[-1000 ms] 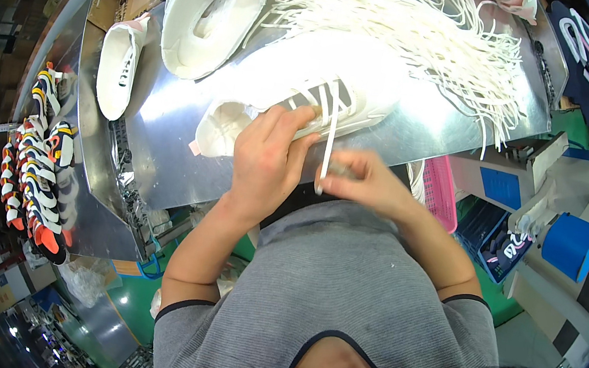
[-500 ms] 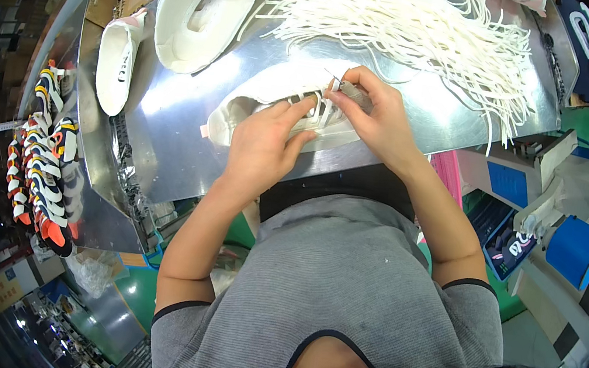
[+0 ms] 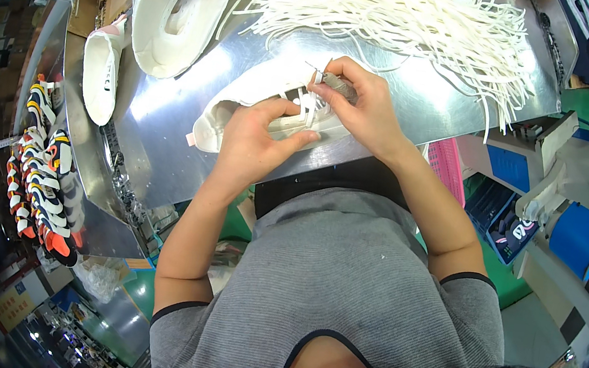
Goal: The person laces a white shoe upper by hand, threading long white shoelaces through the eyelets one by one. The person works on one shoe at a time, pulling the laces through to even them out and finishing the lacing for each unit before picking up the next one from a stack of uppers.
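A white shoe upper lies on its side on the metal table, with white laces across part of its opening. My left hand grips the upper: its fingers reach over the edge into the opening, and its thumb lies along the near side. Above the lace area, my right hand is closed around a small hand tool with a tan wrapped handle and a thin metal tip. I cannot make out the shape of that tip.
A large pile of white laces covers the table's far side. Nested white uppers stand at the far left beside a single upper. Finished colourful shoes hang or stack left of the table. A pink basket sits under the right edge.
The upper has shifted slightly left in view. My left index finger has drawn back from the laces, opening a gap to the thumb. My right hand has moved a little left with the tool.
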`<state>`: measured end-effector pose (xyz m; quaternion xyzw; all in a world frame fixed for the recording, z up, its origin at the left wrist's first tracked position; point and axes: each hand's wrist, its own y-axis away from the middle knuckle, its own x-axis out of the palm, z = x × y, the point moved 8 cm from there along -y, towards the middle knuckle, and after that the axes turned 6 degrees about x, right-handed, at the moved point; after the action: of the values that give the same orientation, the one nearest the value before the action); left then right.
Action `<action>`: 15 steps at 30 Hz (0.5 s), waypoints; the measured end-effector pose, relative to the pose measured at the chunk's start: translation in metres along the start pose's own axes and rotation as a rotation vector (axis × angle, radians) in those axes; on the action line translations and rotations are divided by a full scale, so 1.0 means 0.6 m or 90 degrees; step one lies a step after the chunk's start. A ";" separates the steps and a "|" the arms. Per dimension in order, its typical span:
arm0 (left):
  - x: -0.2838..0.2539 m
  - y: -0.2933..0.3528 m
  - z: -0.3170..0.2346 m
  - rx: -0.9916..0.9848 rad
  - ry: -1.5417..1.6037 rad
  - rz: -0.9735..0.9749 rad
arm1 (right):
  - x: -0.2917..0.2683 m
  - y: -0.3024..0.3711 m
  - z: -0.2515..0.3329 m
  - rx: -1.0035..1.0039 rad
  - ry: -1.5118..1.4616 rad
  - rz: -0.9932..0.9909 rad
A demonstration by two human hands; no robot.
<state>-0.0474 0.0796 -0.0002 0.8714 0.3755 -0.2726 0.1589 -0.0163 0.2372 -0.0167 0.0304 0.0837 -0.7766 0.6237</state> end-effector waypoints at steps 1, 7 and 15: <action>0.000 0.000 0.002 0.011 -0.017 -0.014 | 0.000 0.000 -0.001 0.002 0.002 0.002; 0.000 -0.002 -0.005 0.043 -0.126 -0.045 | -0.028 0.044 0.009 0.031 0.040 -0.129; -0.001 -0.004 -0.034 0.139 -0.197 -0.092 | -0.017 0.117 0.002 0.188 0.095 0.031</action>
<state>-0.0426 0.0906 0.0164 0.8021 0.3764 -0.4529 0.0992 0.0545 0.2322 -0.0205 0.1816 0.0140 -0.7604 0.6233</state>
